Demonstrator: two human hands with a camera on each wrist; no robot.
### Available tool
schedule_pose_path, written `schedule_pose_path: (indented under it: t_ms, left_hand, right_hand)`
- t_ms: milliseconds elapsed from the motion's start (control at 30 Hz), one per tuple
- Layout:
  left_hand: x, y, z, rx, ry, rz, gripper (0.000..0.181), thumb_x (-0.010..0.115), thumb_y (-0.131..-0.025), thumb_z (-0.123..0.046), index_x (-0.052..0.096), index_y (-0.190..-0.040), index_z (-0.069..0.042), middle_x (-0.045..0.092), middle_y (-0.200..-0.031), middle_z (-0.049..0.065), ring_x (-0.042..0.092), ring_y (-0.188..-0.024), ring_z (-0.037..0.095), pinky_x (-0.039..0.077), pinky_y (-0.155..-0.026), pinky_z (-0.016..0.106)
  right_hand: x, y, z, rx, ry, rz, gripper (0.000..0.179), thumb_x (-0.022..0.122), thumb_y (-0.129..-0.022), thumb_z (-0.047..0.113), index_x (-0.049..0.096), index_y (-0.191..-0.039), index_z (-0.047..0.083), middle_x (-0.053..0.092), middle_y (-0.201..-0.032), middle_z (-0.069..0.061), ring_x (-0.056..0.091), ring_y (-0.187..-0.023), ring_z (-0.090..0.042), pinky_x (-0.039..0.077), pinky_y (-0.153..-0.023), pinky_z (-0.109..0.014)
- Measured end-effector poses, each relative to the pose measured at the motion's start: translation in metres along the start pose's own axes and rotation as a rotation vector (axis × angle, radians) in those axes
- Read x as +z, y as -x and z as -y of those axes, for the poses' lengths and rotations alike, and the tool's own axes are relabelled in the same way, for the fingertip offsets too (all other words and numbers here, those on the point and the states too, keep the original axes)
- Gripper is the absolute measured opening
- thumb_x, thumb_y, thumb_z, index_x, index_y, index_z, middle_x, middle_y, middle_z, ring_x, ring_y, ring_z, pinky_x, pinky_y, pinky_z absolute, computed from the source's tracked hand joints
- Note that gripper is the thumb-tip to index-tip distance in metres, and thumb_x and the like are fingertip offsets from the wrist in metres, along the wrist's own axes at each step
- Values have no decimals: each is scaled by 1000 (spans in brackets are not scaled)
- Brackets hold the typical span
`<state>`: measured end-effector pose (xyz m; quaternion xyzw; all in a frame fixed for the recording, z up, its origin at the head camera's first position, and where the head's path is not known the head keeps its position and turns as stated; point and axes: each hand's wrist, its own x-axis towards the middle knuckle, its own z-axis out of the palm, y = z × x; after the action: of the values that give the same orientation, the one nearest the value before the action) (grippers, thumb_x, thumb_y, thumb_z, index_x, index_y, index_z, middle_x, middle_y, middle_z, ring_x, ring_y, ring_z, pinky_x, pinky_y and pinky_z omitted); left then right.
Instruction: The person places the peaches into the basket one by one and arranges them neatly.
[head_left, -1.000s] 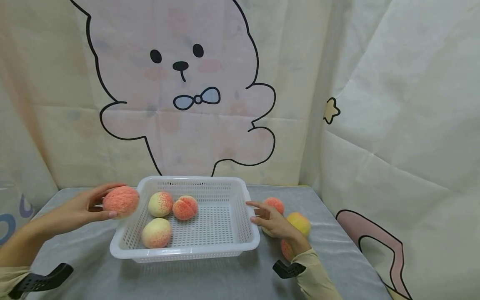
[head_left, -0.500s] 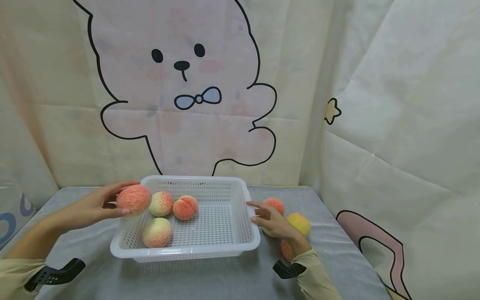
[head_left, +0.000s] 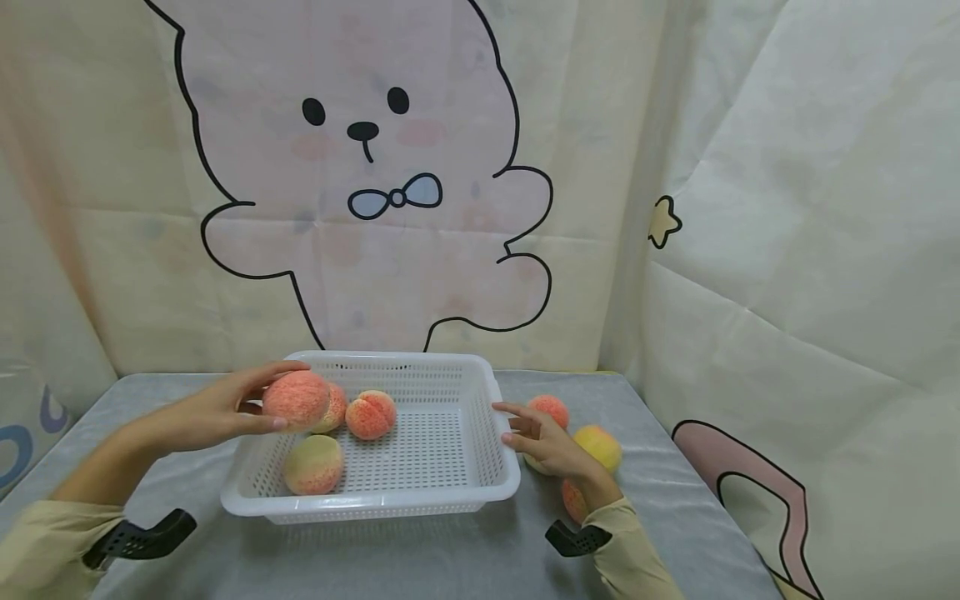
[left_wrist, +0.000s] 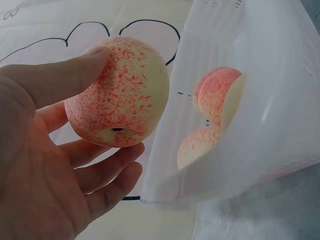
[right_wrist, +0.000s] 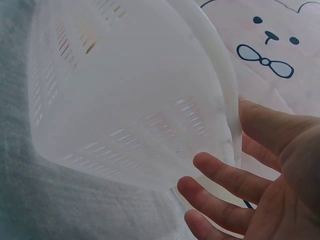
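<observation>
My left hand (head_left: 213,412) holds a pink-red peach (head_left: 296,400) between thumb and fingers above the left side of a white plastic basket (head_left: 375,504). In the left wrist view this peach (left_wrist: 120,95) shows red flecks on pale yellow and a small dark hole at its lower end. Inside the basket lie a cream peach (head_left: 313,467), a red peach (head_left: 371,415) and another peach (head_left: 333,408), partly hidden behind the held one. My right hand (head_left: 547,442) grips the basket's right rim; in the right wrist view, the thumb (right_wrist: 265,122) lies at the rim.
Several peaches lie on the grey tabletop right of the basket: a red one (head_left: 551,408), a yellow one (head_left: 598,446) and others partly hidden by my right hand and forearm. A printed cloth (head_left: 420,275) hangs behind the table.
My left hand has moved right with the peach, from beside the basket's left rim to over its left side. My right hand and the basket have stayed in place.
</observation>
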<state>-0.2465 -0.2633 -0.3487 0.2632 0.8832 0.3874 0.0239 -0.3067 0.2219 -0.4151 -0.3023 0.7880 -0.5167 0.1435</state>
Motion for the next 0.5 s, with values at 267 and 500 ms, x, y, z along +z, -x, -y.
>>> schedule_pose_path:
  t_ms: [267,500]
  left_hand:
    - [11,-10,-6,36,10,56,72,71,-94,-26,35,-156,-12,53,-145,17,57,-123,22,53,-88,25]
    - [23,-15,-9,36,65,91,70,70,-95,-26,36,-155,-15,54,-144,15,55,-122,17,52,-92,39]
  right_hand:
    - [0,1,0,-1,-5,5,60,62,-101,19,38,-154,2,53,-146,-28,60,-127,-37,53,-97,-25]
    - [1,1,2,22,9,-11,60,64,-101,22,40,-154,7,56,-145,-22,59,-129,-37,53,-101,-33]
